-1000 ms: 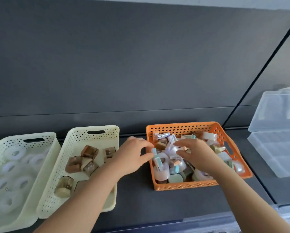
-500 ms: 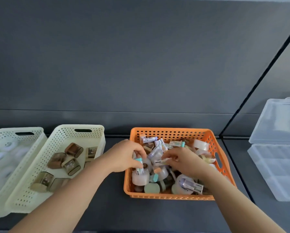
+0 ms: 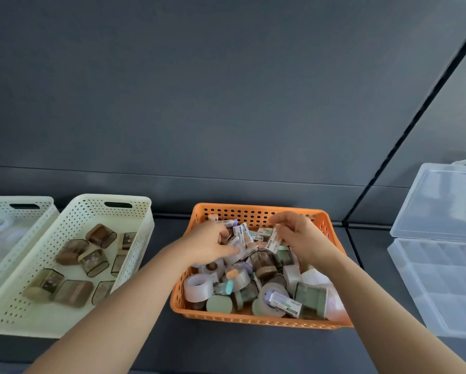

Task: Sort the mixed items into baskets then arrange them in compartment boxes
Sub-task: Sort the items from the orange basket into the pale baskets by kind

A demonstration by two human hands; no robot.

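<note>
An orange perforated basket holds a jumble of tape rolls, small labelled boxes and brown and green sharpeners. Both hands are inside it, over the far half. My left hand curls down into the pile with its fingers among small white boxes; what it grips is hidden. My right hand pinches a small white labelled box lifted slightly above the heap. A cream basket to the left contains several brown sharpeners. Another cream basket at the far left holds white tape rolls.
A clear plastic compartment box lies open at the right, its lid leaning up against the dark wall. The baskets sit on a dark grey table with bare surface in front of the orange basket.
The view has swung so the baskets sit further left. Both hands moved deeper toward the orange basket's far side, and my right hand has picked up a small white box.
</note>
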